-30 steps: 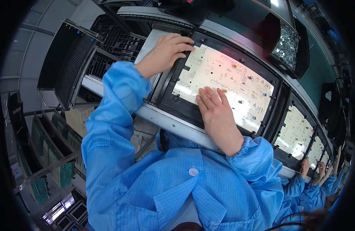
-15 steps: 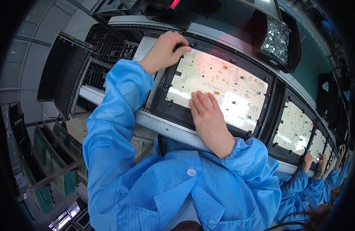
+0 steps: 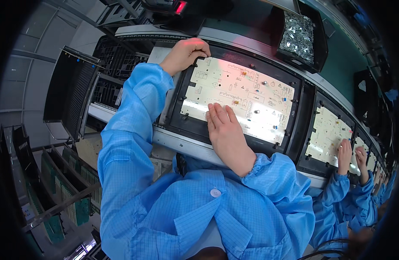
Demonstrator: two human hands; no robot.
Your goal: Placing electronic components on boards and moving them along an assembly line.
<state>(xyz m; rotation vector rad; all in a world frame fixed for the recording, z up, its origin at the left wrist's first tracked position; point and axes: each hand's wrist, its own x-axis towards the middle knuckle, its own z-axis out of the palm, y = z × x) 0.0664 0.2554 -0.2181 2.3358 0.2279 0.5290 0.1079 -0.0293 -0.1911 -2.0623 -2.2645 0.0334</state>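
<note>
A pale circuit board (image 3: 212, 84) with a few small parts on it lies in a black frame (image 3: 294, 117) with small black clips round its edge. My left hand (image 3: 187, 54) is at the board's far left corner. Its thumb and fingers are bent together there, and whatever they pinch is hidden. Across the board's near edge lies my right hand (image 3: 229, 138), palm down, fingers stretched flat on the surface. A small orange part (image 3: 236, 102) sits just beyond those fingertips. Red light tints the board's far side.
Further right, more boards (image 3: 325, 132) lie in frames along the line, with co-workers' hands (image 3: 345, 156) over them. A black bin (image 3: 298, 39) of small shiny parts stands beyond the frame. A black rack (image 3: 71, 89) and several racked green boards (image 3: 78, 210) are at left.
My left thumb and fingers have come together at the board's corner. My right hand stays flat on the board. The nearest co-workers' hands have moved up over their boards.
</note>
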